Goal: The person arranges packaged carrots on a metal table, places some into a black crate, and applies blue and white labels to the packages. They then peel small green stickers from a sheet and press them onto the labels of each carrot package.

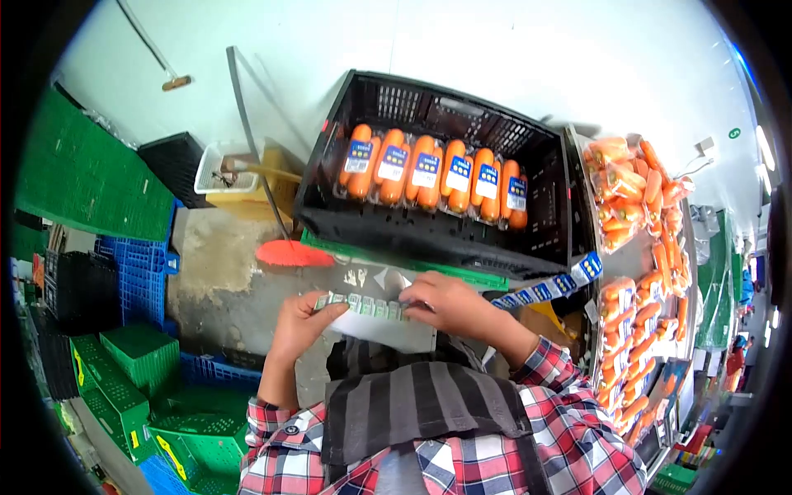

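The person's left hand (301,326) pinched one end of a strip of labels (371,308) between thumb and fingers, and the right hand (450,301) closed over the strip a little further along, so the strip lay stretched between the two hands just in front of the apron (412,404). The rest of it trailed off to the right, past the corner of the black crate (429,235). That loose tail looked like the weak point: it hung near the crate's edge and could have snagged or torn there if pulled sharply. A label peeled carelessly might also have folded and stuck to itself or to a finger. The black crate stood tilted toward the person and held one row of wrapped carrot packs (425,169) along its far side, each with a blue label, while the near part of it showed no packs. On the table (635,264) to the right lay many bags of carrots (631,177), heaped loosely. To the left stood stacked green crates (144,355) and blue crates (140,272); what they held could not be made out. A white tray (216,169) sat further back.
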{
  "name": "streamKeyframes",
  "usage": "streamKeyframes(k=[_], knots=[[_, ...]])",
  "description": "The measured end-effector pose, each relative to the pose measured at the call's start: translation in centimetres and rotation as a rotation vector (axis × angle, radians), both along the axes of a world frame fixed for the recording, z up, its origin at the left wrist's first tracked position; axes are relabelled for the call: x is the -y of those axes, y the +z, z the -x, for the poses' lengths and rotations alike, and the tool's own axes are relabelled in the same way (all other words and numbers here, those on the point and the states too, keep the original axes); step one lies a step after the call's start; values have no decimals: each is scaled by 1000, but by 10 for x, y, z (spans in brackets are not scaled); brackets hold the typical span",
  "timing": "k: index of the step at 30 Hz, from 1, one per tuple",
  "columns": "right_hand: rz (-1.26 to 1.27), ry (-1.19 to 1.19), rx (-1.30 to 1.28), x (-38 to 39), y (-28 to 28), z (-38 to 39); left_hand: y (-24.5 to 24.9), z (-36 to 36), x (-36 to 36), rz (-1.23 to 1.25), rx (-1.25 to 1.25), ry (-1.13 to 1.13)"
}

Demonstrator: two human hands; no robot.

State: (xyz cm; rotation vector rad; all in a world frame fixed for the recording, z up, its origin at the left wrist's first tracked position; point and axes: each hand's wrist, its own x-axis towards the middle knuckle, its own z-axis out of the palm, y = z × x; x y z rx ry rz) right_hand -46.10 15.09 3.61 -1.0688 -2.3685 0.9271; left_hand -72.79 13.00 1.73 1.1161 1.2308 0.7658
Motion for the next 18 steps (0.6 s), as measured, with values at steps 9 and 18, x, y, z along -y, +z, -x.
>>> streamKeyframes(k=[9,18], knots=[[36,67,-125,-93,-16,-21,13,-27,-96,110,-113,-18],[158,126,-315,-158,-32,-21,21,-27,-140,239,-118,164]])
